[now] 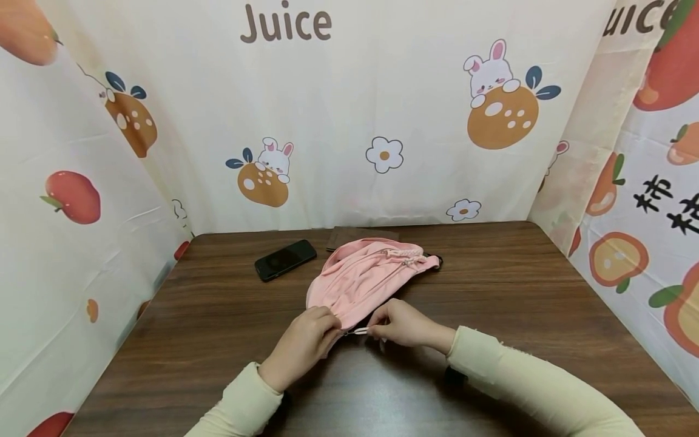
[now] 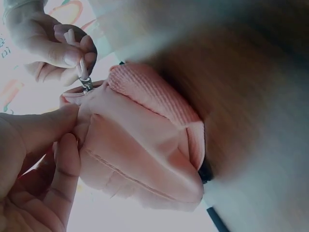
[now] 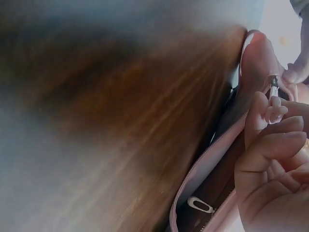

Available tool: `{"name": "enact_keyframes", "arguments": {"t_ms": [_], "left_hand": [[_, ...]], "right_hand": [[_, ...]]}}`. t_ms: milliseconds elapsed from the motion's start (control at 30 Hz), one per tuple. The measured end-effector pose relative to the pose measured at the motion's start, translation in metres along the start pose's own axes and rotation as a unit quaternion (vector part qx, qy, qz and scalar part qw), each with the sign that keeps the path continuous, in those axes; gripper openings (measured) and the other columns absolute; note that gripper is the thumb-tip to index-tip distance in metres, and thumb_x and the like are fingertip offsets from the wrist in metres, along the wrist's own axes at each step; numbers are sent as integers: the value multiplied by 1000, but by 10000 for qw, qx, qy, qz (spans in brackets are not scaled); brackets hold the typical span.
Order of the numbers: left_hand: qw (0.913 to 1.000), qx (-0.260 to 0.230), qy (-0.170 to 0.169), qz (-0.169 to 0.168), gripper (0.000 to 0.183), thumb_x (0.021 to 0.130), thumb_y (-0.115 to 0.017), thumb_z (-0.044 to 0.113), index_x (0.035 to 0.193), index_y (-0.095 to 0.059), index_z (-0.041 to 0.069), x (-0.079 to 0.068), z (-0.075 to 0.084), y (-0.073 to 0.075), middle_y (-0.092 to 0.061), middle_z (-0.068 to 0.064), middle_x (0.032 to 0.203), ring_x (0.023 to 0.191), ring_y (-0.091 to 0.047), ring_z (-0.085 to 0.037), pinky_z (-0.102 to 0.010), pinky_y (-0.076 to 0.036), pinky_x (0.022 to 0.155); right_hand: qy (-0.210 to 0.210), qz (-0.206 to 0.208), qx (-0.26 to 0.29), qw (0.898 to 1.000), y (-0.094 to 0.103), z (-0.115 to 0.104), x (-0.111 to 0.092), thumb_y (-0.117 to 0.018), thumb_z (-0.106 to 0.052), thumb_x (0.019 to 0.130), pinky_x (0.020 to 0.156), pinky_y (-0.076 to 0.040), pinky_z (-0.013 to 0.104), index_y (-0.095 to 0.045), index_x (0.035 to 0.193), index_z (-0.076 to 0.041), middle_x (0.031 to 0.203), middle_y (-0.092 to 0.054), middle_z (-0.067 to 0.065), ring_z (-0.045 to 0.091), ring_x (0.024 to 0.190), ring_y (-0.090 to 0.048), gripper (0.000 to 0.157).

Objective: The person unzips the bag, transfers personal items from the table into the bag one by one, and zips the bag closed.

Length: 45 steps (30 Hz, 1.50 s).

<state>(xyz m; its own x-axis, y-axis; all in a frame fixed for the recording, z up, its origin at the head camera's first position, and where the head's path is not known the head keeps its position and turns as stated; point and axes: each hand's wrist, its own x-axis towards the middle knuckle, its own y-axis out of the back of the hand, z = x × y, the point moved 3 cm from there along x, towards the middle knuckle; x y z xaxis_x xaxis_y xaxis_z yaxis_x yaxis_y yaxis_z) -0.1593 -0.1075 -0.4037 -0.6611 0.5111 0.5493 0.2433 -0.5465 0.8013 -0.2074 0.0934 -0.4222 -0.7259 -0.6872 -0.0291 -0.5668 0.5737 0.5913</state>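
A pink fabric bag with zippers lies slack on the table. My left hand pinches the bag's near end, thumb and fingers on the cloth next to the zipper. Just to the right, my right hand pinches a pale cord zipper pull between thumb and fingertips. In the left wrist view the metal slider sits at the bag's edge with the cord drawn taut from it. The right wrist view shows a gaping zipper edge and another pale looped pull.
A black phone lies left of the bag on the brown wooden table. Behind the bag, a flat dark brown item is partly covered. Printed cloth hangs along the table's back and sides.
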Motion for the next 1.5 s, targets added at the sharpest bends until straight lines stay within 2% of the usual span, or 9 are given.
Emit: {"name": "enact_keyframes", "arguments": {"t_ms": [233,467,600,733,933,1100,1200,1367,1500], "left_hand": [[9997,65,-104,192,15,79,-79,9,80,-65,14,-1,-3,-1,-57,7,78,74,-52,-7,-23,-47,68],[9990,306,-216,238,24,75,-83,10,79,-60,14,-2,-1,-3,-51,7,79,74,-48,-8,-22,-43,66],[9961,840,-242,79,34,68,-88,17,75,-55,16,-3,4,-3,-47,6,78,73,-44,-11,-22,-41,62],[9869,1590,-283,-44,41,62,-91,23,75,-53,15,-2,8,-5,-49,2,79,73,-46,-16,-24,-45,59],[9758,2169,-265,33,31,64,-87,17,76,-58,11,0,11,-7,-54,-2,78,71,-50,-20,-26,-47,56],[9768,2129,-228,59,23,66,-81,11,69,-59,11,-1,11,-8,-55,-3,74,69,-51,-20,-28,-47,53],[9803,1969,-116,-63,23,68,-81,10,68,-59,11,-2,11,-7,-55,-2,72,68,-52,-18,-28,-48,54],[9836,1780,49,-281,23,70,-82,11,68,-59,12,-2,10,-6,-57,0,72,68,-54,-17,-28,-48,57],[9843,1720,121,-372,24,69,-82,11,67,-59,13,-3,10,-5,-57,1,72,68,-54,-17,-29,-48,59]], "right_hand": [[282,-231,727,9967,-4,-1,5,-64,-6,91,57,-48,19,-71,86,5,71,-68,15,9,59,-62,14],[166,-166,1161,9930,-8,-2,7,-64,-8,91,54,-43,17,-70,84,6,70,-63,19,1,58,-52,17],[80,-178,1382,9902,-9,-2,8,-64,-8,92,51,-38,16,-70,85,7,68,-61,20,1,55,-49,17],[94,-204,1426,9895,-10,-2,9,-65,-9,92,51,-37,16,-70,85,6,67,-60,15,0,54,-47,18],[125,-278,1448,9890,-11,-1,9,-64,-9,92,51,-37,16,-70,86,7,71,-60,25,0,54,-47,18],[342,-241,857,9954,-8,2,8,-64,-8,91,55,-45,17,-71,85,5,69,-64,19,2,57,-55,16],[546,-30,-79,9985,-3,2,6,-66,-8,89,59,-47,17,-73,82,-2,66,-66,9,0,59,-54,12],[743,447,-1683,9819,0,0,5,-71,-14,85,68,-47,20,-75,79,-13,70,-66,-12,-4,69,-53,8],[659,542,-1975,9766,1,-3,5,-71,-14,85,70,-48,22,-75,79,-14,73,-68,-14,-2,71,-56,7]]}}
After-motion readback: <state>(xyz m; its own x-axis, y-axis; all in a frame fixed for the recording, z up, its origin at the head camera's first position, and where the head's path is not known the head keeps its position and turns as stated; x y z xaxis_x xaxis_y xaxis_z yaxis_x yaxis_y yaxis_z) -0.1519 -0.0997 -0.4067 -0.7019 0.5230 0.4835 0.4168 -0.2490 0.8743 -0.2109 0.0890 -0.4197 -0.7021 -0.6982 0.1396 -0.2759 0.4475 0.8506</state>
